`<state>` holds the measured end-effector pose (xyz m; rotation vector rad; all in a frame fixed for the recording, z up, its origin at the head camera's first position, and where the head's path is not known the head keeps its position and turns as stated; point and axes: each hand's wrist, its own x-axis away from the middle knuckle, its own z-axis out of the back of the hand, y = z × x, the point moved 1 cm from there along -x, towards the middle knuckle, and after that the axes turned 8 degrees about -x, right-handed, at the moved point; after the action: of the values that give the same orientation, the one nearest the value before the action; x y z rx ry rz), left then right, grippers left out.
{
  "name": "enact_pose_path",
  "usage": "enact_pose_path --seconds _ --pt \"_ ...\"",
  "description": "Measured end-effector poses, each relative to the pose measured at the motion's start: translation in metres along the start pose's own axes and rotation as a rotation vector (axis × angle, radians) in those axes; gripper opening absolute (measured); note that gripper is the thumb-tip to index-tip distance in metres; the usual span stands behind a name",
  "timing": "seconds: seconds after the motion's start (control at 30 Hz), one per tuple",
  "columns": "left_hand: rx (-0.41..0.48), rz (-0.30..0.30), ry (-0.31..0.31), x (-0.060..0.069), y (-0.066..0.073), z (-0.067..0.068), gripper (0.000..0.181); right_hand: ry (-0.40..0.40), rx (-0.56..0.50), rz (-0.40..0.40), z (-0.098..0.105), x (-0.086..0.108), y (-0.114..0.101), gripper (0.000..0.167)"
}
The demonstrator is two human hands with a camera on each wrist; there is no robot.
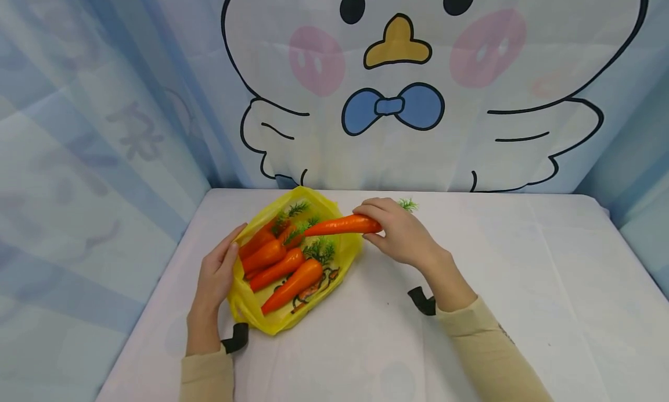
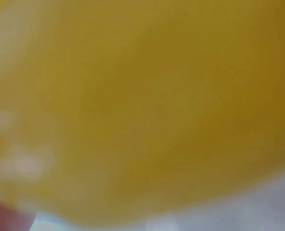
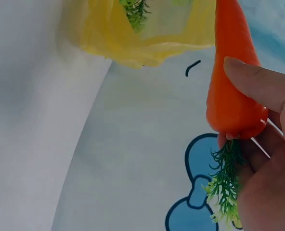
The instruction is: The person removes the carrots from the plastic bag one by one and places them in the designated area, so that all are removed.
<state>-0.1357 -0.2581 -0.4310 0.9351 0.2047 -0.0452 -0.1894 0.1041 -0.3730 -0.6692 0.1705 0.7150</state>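
Observation:
A yellow plastic bag [image 1: 349, 252] lies open on the table with several orange carrots [image 1: 295, 284] with green tops inside. The left hand [image 1: 215, 274] holds the bag's left rim, thumb on the near side; the bag [image 2: 157, 106] fills the left wrist view, blurred. Over the bag's right edge, the right hand [image 1: 399, 230] pinches one carrot [image 1: 340, 225] by its thick end, the tip pointing left. In the right wrist view the thumb of the right hand [image 3: 270, 115] presses on that carrot [image 3: 231, 82], whose green top [image 3: 224, 180] hangs beside the palm.
A white cloth covers the table [image 1: 522, 274]. Behind it hangs a backdrop curtain [image 1: 397, 158] with a cartoon figure and blue bow, and another blue patterned curtain [image 1: 94, 216] stands at the left. Black straps or mounts [image 1: 421, 301] show at both wrists.

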Motion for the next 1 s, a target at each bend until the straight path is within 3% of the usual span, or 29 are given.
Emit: enact_pose_path --seconds 0.57,0.8,1.0 --pt "0.005 0.006 0.005 0.001 -0.001 0.0 0.043 0.123 -0.029 -0.139 0.032 0.03 0.058 0.045" --pt "0.025 -0.054 0.023 0.0 0.0 0.0 0.041 0.083 -0.02 -0.222 0.031 0.037 0.083 0.045" --pt "0.021 -0.057 0.024 0.0 -0.002 0.0 0.041 0.024 -0.036 -0.334 0.026 0.039 0.097 0.045"
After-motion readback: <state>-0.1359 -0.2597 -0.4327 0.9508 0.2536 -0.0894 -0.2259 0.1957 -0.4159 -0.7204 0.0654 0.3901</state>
